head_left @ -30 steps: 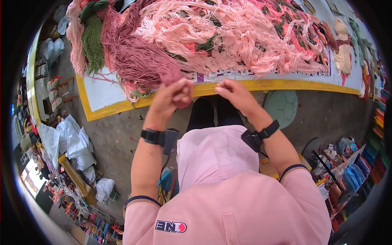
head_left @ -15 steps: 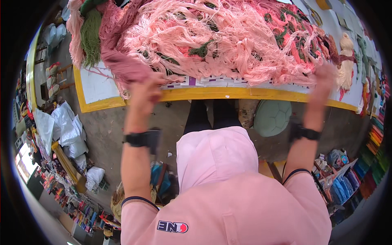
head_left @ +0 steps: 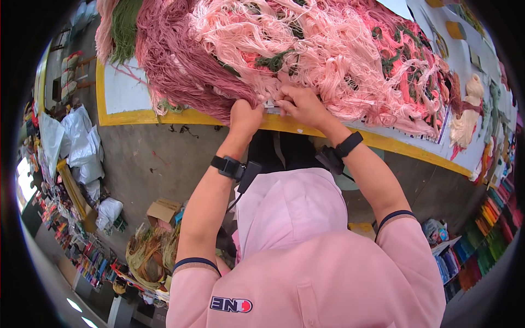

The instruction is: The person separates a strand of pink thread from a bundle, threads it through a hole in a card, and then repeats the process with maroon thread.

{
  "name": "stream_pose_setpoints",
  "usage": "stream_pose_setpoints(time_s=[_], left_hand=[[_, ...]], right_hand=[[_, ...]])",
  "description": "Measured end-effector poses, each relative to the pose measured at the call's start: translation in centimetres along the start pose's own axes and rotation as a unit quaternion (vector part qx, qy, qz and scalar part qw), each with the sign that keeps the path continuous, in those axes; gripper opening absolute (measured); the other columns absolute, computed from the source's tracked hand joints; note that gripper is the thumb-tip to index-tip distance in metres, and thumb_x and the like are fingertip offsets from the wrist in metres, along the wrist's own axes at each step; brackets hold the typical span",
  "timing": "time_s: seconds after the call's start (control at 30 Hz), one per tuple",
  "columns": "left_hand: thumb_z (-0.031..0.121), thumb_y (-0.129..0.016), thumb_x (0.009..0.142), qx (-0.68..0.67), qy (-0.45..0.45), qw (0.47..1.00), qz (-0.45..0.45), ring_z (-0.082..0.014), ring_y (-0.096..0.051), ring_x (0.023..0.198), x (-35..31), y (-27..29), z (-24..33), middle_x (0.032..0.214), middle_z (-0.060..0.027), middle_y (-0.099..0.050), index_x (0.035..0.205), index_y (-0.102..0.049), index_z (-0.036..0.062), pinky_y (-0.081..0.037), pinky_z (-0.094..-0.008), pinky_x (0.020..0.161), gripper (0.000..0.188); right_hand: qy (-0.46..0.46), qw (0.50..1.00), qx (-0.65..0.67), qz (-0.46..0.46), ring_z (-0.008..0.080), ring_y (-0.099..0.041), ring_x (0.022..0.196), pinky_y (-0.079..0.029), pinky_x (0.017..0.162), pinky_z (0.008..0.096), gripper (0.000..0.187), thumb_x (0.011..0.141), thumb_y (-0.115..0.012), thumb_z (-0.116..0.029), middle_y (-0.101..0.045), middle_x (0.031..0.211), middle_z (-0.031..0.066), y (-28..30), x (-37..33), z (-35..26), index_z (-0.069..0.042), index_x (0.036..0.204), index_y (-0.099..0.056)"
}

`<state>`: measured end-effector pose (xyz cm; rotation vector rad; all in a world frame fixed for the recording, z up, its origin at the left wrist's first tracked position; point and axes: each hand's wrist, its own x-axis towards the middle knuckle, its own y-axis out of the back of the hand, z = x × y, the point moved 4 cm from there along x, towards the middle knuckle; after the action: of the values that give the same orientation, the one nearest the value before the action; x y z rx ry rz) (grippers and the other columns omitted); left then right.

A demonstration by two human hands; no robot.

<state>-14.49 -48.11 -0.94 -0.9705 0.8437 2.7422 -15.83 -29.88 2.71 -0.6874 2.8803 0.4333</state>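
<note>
A thick hank of mauve yarn (head_left: 183, 68) drapes over the left part of a heap of yarn on the table. Its lower end runs to my left hand (head_left: 246, 116), which is closed on it near the yellow table edge. Just to the right, my right hand (head_left: 304, 105) is closed in a pinch against the lower border of the pale pink yarn (head_left: 333, 52). What its fingertips hold is too small to make out. A narrow gap separates the two hands, and bits of white show between them.
The white table (head_left: 126, 94) has a yellow rim. Green yarn (head_left: 124, 30) hangs at the heap's left; a cream hank (head_left: 466, 117) lies at its right. White plastic bags (head_left: 82, 145) and a cardboard box (head_left: 163, 210) stand on the floor. Coloured bundles (head_left: 495, 213) line the right.
Both hands have come together at the middle of the table edge, the left moving right and the right moving left. The mauve yarn now spreads farther right across the heap.
</note>
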Motion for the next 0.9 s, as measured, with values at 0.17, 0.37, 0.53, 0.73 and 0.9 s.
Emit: stream_pose_setpoints(time_s=[0.17,0.37,0.53,0.73,0.9], left_hand=[[0.006,-0.062,0.089,-0.191,0.077,0.976,-0.074,-0.0117,-0.057,0.058,-0.9,1.3,-0.2,0.073,-0.0033,-0.059,0.088,-0.064,-0.0024,-0.049,-0.0248,0.05,0.008],[0.005,-0.063,0.089,-0.308,0.126,0.929,-0.161,-0.0075,-0.05,0.053,-1.1,1.7,0.5,0.068,0.0032,-0.053,0.089,-0.06,0.0037,-0.046,-0.0217,0.048,0.003],[0.006,-0.068,0.084,-0.245,0.087,0.957,-0.132,-0.0077,-0.053,0.058,-0.5,1.2,1.3,0.079,0.0005,-0.061,0.101,-0.062,0.0036,-0.046,-0.0216,0.047,0.018],[0.012,-0.074,0.08,0.154,0.037,0.987,0.008,-0.0119,-0.054,0.05,0.6,2.6,0.8,0.07,-0.0013,-0.062,0.087,-0.066,0.002,-0.045,-0.0239,0.047,0.015],[0.016,-0.071,0.084,-0.067,0.051,0.995,-0.06,-0.0108,-0.055,0.05,0.0,3.7,0.2,0.064,-0.0002,-0.058,0.089,-0.068,0.0001,-0.044,-0.024,0.048,0.017]], right_hand=[[-0.055,0.997,0.001,-0.049,0.0185,-0.064,0.06,-0.047,0.059,0.0314,0.005,0.089,-0.06,-0.007,-0.064,0.066,0.0095,-1.7,1.1,1.4,-0.001,0.088,-0.06],[0.009,0.996,-0.093,-0.006,0.041,-0.063,0.073,-0.049,0.066,0.0459,0.012,0.082,-0.06,-0.011,-0.063,0.075,0.0214,-2.0,2.5,0.5,0.0,0.085,-0.059],[0.022,0.993,-0.113,0.012,0.0437,-0.062,0.077,-0.049,0.069,0.0496,0.013,0.082,-0.06,-0.012,-0.063,0.078,0.0235,-2.6,2.7,0.9,0.001,0.083,-0.06],[0.012,0.991,-0.13,0.029,0.0441,-0.062,0.081,-0.049,0.07,0.0508,0.015,0.084,-0.059,-0.014,-0.064,0.08,0.0243,-2.4,2.5,1.1,0.001,0.085,-0.062],[0.028,0.991,-0.127,0.035,0.0413,-0.062,0.074,-0.048,0.068,0.0457,0.013,0.086,-0.061,-0.013,-0.063,0.08,0.0219,-2.0,1.9,0.7,0.0,0.089,-0.062]])
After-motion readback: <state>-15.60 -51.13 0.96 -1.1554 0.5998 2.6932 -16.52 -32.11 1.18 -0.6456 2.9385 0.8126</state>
